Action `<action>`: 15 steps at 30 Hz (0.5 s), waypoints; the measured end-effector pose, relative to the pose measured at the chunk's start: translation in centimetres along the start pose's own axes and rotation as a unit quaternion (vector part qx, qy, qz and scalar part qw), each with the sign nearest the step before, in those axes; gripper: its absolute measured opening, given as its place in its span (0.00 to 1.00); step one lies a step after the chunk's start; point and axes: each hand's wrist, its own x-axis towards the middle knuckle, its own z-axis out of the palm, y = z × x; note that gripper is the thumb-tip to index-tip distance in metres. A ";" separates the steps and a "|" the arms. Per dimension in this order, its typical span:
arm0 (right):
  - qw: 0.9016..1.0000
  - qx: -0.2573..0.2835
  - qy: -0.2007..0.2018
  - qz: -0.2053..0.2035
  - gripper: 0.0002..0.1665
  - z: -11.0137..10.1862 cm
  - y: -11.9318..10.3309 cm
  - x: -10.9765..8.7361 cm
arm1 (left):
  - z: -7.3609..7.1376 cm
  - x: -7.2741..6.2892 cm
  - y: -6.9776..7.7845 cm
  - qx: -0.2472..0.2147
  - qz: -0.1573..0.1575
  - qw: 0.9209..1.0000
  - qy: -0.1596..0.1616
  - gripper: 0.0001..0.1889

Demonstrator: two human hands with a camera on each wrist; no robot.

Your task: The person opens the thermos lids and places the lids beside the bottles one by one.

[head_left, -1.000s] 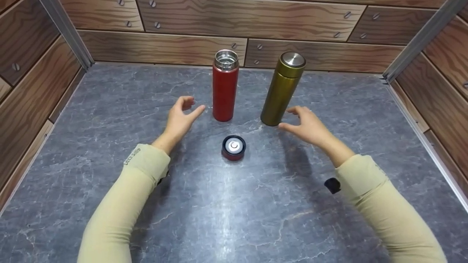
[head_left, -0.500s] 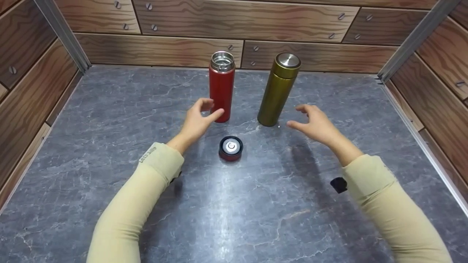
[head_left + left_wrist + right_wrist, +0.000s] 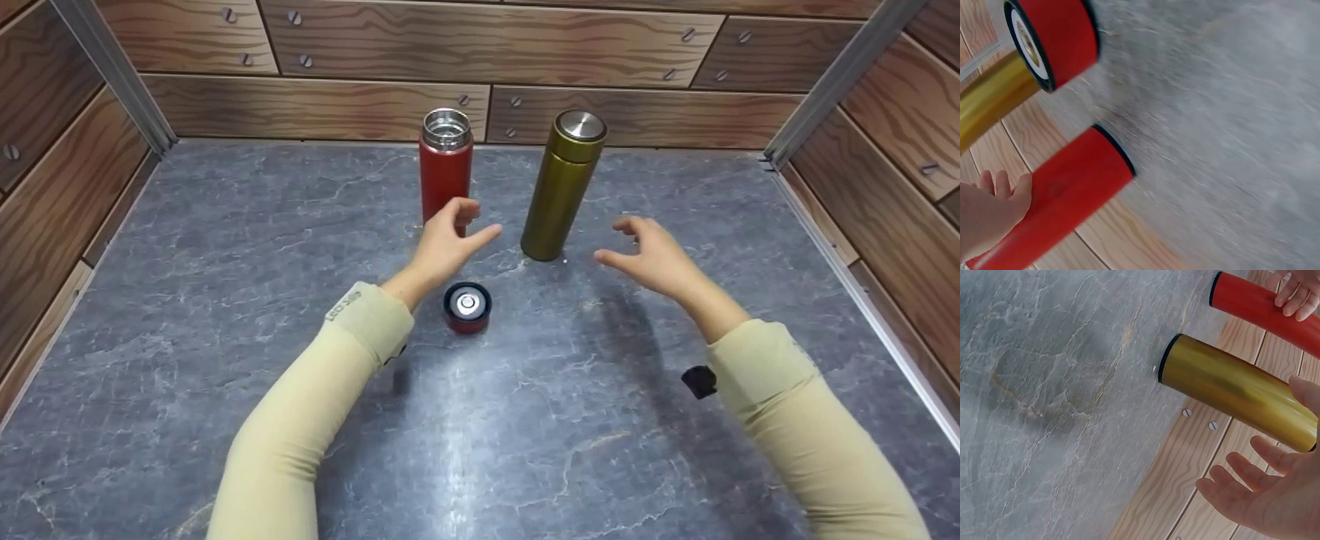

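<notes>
A red thermos bottle point(image 3: 446, 172) stands upright without its lid, its steel mouth showing. My left hand point(image 3: 444, 244) overlaps its lower part in the head view, thumb and fingers spread apart and holding nothing. The red lid point(image 3: 468, 307) rests upside down on the table below that hand, its inner side up. To the right stands a gold thermos bottle point(image 3: 562, 184) with its steel-topped lid on. My right hand point(image 3: 652, 259) hovers to the right of the gold bottle, a gap between them, fingers relaxed; its spread fingers point(image 3: 1241, 478) show in the right wrist view.
The grey marbled table point(image 3: 570, 450) is bounded by a wood-patterned back wall point(image 3: 375, 109) and side walls with metal corner posts. A black wrist device point(image 3: 700, 382) sits below the right sleeve cuff.
My left hand has moved rightward, from beside the red bottle to in front of it. My right hand has drawn slightly away from the gold bottle. The bottles and lid stay put.
</notes>
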 end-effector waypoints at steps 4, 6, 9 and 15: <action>1.000 0.002 0.003 -0.001 0.41 -0.1 0.2 0.0 | 1.0 0.7 0.6 0.014 -0.001 1.000 -0.014 0.28; 1.000 0.003 0.004 0.000 0.41 -0.1 0.3 -0.1 | 1.5 1.1 0.9 0.017 -0.002 1.000 -0.019 0.29; 1.000 0.001 0.005 0.000 0.40 -0.3 0.4 -0.2 | 2.2 1.8 1.3 0.021 -0.009 0.999 -0.031 0.30; 1.000 -0.003 0.004 0.003 0.38 -0.5 0.5 -0.2 | 3.2 3.1 1.8 0.034 -0.026 0.998 -0.041 0.32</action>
